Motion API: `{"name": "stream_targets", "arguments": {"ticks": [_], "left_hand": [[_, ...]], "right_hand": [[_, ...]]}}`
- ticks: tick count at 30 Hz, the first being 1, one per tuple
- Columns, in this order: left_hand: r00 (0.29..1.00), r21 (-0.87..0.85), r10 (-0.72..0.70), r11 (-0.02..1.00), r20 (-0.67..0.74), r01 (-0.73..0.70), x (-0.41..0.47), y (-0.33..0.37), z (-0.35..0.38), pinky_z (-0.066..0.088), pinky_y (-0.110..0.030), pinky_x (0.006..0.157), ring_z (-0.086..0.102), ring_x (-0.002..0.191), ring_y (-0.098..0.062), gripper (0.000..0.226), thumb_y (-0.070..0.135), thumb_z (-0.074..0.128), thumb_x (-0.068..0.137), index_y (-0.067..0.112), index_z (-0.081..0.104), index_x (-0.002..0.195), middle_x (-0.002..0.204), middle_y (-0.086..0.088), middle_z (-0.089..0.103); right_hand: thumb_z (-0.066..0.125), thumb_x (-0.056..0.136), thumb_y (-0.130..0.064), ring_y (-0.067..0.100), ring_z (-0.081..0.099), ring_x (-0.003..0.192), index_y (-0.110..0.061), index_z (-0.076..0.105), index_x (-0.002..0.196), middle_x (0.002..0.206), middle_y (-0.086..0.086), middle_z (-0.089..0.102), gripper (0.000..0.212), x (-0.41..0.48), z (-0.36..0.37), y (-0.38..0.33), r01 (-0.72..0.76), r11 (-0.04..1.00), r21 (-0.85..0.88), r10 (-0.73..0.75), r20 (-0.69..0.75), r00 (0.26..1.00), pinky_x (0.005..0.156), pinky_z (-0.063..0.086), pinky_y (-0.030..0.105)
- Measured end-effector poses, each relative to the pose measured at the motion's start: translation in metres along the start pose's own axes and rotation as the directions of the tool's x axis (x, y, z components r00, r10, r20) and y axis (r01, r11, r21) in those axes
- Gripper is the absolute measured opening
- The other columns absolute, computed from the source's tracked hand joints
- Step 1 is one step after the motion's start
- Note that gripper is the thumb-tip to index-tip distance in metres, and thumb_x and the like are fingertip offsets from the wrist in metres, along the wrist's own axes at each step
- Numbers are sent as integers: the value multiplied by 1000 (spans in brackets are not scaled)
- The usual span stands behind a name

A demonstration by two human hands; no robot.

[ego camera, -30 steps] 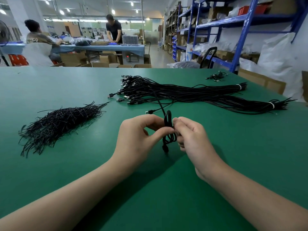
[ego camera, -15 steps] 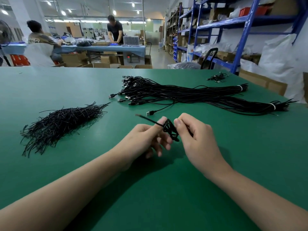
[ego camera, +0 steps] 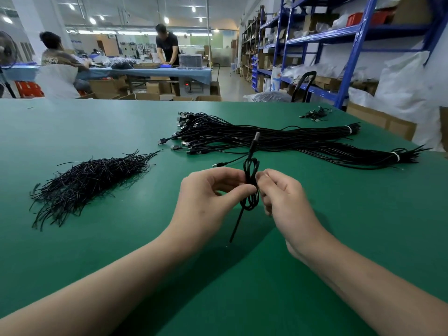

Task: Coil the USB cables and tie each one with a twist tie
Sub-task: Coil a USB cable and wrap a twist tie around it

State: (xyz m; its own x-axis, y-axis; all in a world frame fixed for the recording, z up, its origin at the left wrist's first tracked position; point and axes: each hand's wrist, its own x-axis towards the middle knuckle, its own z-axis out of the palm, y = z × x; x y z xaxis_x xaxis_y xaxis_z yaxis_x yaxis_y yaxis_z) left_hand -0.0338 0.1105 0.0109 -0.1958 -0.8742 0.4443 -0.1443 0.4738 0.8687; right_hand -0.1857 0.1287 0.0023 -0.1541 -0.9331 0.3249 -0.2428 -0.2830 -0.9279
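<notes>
The coiled cable (ego camera: 252,172) stands upright, pinched at its waist between left hand (ego camera: 208,197) and right hand (ego camera: 284,201), twist tie (ego camera: 236,224) hanging below.

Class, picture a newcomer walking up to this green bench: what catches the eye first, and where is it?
First, the left hand and right hand pinching a small coiled black cable upright above the middle of the green table. Behind it lie long banded bundles of cables; to the left, a bristly heap of twist ties.
</notes>
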Motion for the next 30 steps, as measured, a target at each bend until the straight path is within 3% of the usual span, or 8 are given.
{"name": "stream_targets", "arguments": {"ticks": [4,8,12,15,19,23,26,30], "left_hand": [[905,393,426,829,17,-397,0,-6,-5,49,-22,66,69,82,-4,11,19,83,83,22,78,92,86,15,73],[832,489,550,709,69,-509,5,-11,-10,45,-22,74,59,82,-15,11,27,80,85,21,78,93,88,8,68],[999,-18,22,1000,38,-21,6,-11,-8,39,-21,57,54,61,-10,36,47,56,98,22,71,76,68,2,62],[903,-190,-348,897,254,399,9,-10,-9,36,-23,45,55,51,-16,59,70,46,93,23,72,71,70,-5,65],[818,-193,-378,848,432,494,7,-12,-8,36,-18,44,59,57,-10,48,64,57,89,23,79,80,78,-2,71],[918,-173,-288,924,273,341,6,-7,-7,36,-20,52,53,63,-8,34,54,74,83,21,78,83,75,6,68],[998,47,0,999,70,-3,6,-6,-7,39,-11,60,56,61,-1,20,41,79,81,22,75,76,67,12,67],[867,558,493,700,72,-445,6,-10,-14,46,-20,62,59,71,-1,15,37,77,86,22,77,86,78,16,68]], "right_hand": [[40,106,-12,7,16,44,-21,45,69,50,-12,24,38,-5,6,-1,-278,878,391,235,154,960,43,18,21],[42,108,-16,6,25,47,-13,47,78,51,-12,31,30,-4,3,0,-218,939,265,199,98,975,46,26,19],[47,107,-25,10,28,58,-2,43,75,60,-5,31,40,0,-6,-2,168,973,-161,-166,27,986,56,26,34],[48,107,-24,8,27,54,-11,38,70,56,-9,31,40,-3,-7,-2,341,882,-324,-354,21,935,51,25,29],[46,103,-27,14,31,49,-12,41,71,52,-6,32,36,-3,-7,-2,423,792,-439,-453,41,891,50,31,42],[51,105,-21,11,28,52,-15,38,68,53,-7,30,40,-2,-6,-3,364,844,-395,-388,21,922,50,27,32],[49,105,-21,9,25,57,-13,34,67,58,-10,27,42,0,-1,-1,171,959,-226,-170,22,985,53,22,29],[45,106,-21,9,17,48,-16,42,72,54,-9,25,35,-2,2,1,-242,946,215,203,188,961,47,14,24]]}}
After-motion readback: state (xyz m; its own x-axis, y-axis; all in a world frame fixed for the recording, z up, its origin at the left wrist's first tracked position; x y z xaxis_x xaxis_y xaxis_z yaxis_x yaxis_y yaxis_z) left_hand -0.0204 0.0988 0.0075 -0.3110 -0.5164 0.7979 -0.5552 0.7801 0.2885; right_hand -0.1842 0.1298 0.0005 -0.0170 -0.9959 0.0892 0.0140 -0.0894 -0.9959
